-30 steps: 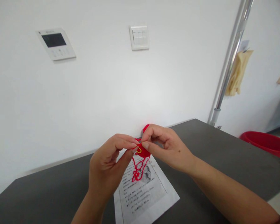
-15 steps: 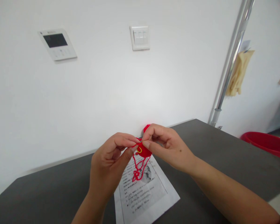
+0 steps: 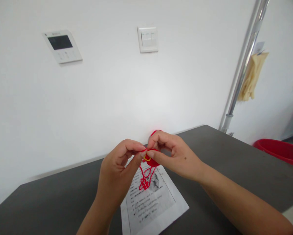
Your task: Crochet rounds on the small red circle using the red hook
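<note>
A small red piece that looks crocheted [image 3: 155,162] hangs between my two hands, above a printed sheet. My left hand [image 3: 118,168] pinches its upper left edge with thumb and forefinger. Close beside it, my right hand [image 3: 177,156] is closed on the top edge, fingertips nearly meeting the left ones. A yellow loop, like a stitch marker [image 3: 147,158], shows on the piece just under the fingertips. Loose red yarn [image 3: 144,183] dangles below in a tangled bunch. Behind the right fingers, part of a red yarn ball [image 3: 156,132] peeks out.
The printed paper sheet [image 3: 158,209] lies on the dark grey table [image 3: 207,150], which meets a white wall. A light switch [image 3: 148,39] and an intercom panel [image 3: 63,47] are on the wall. To the right are a metal pole [image 3: 244,65], hanging yellowish gloves [image 3: 252,76] and a red basin [image 3: 278,151].
My fingertips have drawn closer together, and the red piece has tilted so the yellow loop is partly covered. The view has shifted slightly.
</note>
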Tool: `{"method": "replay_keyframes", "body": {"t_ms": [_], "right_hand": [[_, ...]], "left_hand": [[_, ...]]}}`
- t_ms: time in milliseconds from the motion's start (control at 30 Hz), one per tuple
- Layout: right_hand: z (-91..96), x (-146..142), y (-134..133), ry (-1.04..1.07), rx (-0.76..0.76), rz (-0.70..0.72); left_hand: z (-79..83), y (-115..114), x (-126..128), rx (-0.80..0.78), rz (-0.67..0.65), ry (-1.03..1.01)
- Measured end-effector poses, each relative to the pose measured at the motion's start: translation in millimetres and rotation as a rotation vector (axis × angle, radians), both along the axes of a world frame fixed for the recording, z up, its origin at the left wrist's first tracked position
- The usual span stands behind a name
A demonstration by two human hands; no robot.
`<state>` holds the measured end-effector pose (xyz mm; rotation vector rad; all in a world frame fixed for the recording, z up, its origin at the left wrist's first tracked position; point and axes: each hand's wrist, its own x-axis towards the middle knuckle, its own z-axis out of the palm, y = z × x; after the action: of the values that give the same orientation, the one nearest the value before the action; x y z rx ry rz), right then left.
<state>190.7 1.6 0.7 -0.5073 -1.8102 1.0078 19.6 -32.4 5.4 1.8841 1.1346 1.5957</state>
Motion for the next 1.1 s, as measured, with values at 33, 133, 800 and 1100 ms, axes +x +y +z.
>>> {"method": "replay_keyframes", "body": {"t_ms": [33, 133, 800, 1100], "right_hand": [[-0.2, 0, 0, -0.017, -0.001, 0.002], [-2.5, -2, 3, -0.019, -0.071, 0.037], [-35.9, -16, 53, 0.095, -0.555, 0.311], [-94.4, -30, 98, 0.029, -0.617, 0.23]], "left_hand": [[0.5, 1, 0, -0.018, 0.007, 0.008], [1.2, 5, -2, -0.098, 0.009, -0.029], [-26.2, 57, -21, -0.47, -0.142, -0.009], [-101.0, 110, -25, -0.48, 0.14, 0.313]]}}
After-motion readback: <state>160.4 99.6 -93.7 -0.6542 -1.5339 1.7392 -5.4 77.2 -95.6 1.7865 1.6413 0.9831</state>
